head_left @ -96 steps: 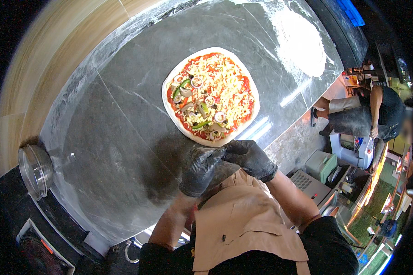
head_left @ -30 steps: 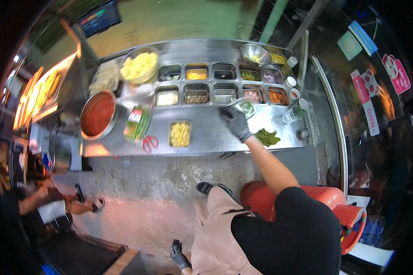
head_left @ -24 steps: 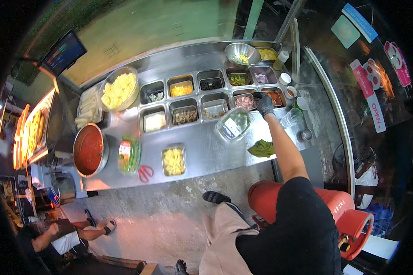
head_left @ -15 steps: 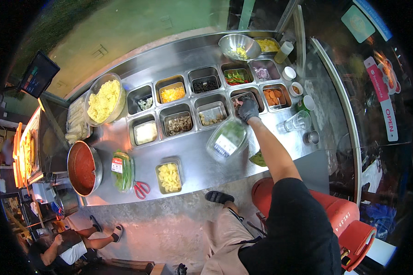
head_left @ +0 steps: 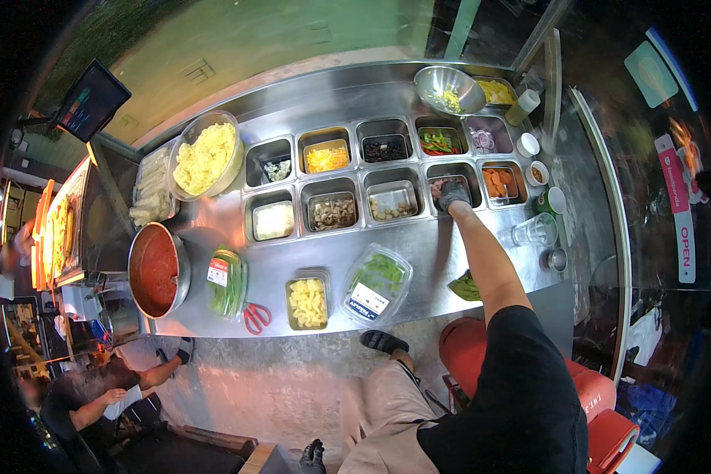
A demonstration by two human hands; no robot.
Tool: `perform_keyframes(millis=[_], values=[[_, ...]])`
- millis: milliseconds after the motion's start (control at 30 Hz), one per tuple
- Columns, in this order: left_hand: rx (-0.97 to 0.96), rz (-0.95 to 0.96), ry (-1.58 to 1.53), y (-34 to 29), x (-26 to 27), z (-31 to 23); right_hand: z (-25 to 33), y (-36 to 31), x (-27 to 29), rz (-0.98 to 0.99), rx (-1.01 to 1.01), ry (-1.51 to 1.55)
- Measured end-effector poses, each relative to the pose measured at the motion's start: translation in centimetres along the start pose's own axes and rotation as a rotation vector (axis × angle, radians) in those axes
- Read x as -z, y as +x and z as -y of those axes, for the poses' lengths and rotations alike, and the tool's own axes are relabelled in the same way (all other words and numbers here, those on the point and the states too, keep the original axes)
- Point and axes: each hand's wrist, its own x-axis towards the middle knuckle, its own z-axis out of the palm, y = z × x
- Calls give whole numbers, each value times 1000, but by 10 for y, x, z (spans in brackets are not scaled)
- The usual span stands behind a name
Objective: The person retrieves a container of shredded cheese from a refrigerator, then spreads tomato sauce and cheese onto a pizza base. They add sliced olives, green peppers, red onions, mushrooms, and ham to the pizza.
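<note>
My right hand point(head_left: 453, 194), in a dark glove, reaches down into a steel pan point(head_left: 475, 197) of pinkish chopped pieces, possibly meat. Its fingertips are hidden in the pan, so their grip cannot be made out. Far from the counter, at the lower edge, my left hand point(head_left: 312, 457) hangs in a black glove, fingers loosely apart and nothing visible in it. A clear lidded container of green herbs point(head_left: 383, 272) lies flat near the counter's front edge. Beside the reached-into pan sit orange slices point(head_left: 498, 183) and small pale pieces point(head_left: 395, 208) in their own pans.
Leafy greens point(head_left: 466, 287) lie under my right forearm. Leftward are a tub of yellow chunks point(head_left: 308, 303), red scissors point(head_left: 257, 317), packed green stalks point(head_left: 227, 284) and a bowl of red sauce point(head_left: 159, 270). A red gas cylinder point(head_left: 464, 351) stands by my legs. Another person point(head_left: 95, 395) sits lower left.
The herb container, earlier tilted beside my right hand, now lies flat nearer the counter's front edge. My right hand remains at the same pan. The whole view has shifted slightly.
</note>
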Motion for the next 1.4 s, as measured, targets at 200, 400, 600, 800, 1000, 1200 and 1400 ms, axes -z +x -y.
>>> perform_keyframes(millis=[200,400,600,800,1000,1200,1400], values=[[280,-58,-201,-2,0,4,-16,-11,30,145,177,-230],[338,-79,-296,-17,-5,13,32,-42,57,38,558,-516],[189,-101,-239,-27,-4,22,9,-26,81,53,-165,-379],[235,-127,-378,-29,-13,34,29,-95,145,48,-184,1171],[-123,-182,-27,-23,-3,1,139,-220,172,-1,155,1258],[-157,-331,-451,-37,28,-68,297,-440,92,457,477,569],[-133,-683,-576,-152,43,-2,417,-748,-79,1406,174,974]])
